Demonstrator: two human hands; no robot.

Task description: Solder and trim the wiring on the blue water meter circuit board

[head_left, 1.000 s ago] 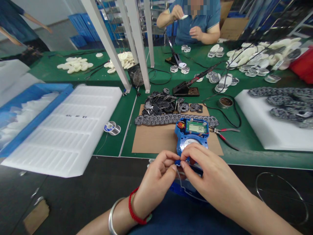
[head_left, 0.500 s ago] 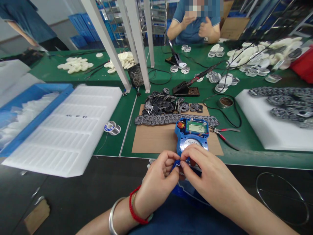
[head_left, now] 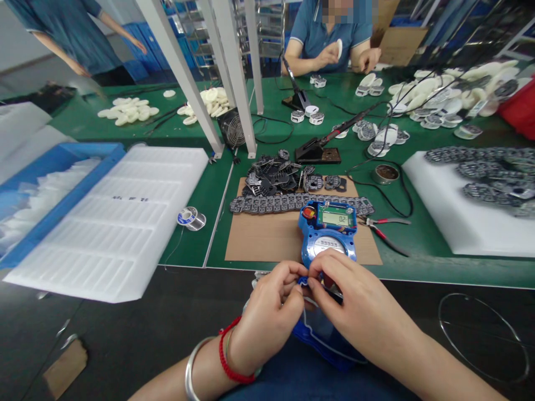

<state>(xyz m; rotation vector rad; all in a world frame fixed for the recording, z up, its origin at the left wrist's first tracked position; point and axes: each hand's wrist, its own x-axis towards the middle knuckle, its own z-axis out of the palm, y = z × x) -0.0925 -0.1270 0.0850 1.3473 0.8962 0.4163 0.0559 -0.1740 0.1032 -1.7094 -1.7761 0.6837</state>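
Observation:
Close together at the table's front edge, my left hand [head_left: 273, 314] and my right hand [head_left: 355, 298] pinch the upper end of a blue plastic cover [head_left: 320, 345]. A white sealing cord [head_left: 307, 320] runs along the cover's rim, and fingers hide part of it. The cover hangs low over my lap. Just beyond my fingertips a blue meter [head_left: 309, 242] rests on the cardboard sheet [head_left: 259, 239]; its small display [head_left: 334, 218] is lit and a round dial sits below it. My right fingers overlap the meter's lower edge in view; whether they touch it I cannot tell.
Behind the meter lie a row of circuit boards [head_left: 271, 204] and a heap of boards [head_left: 271, 175]. Red-handled cutters [head_left: 387, 236], a solder spool [head_left: 192, 218] and a soldering iron stand [head_left: 317, 153] are around it. A co-worker [head_left: 330, 44] sits opposite.
My hands stay pinched at the same spot with small finger shifts, and more of the blue cover shows below them. The co-worker opposite has lowered their hands and holds a white disc.

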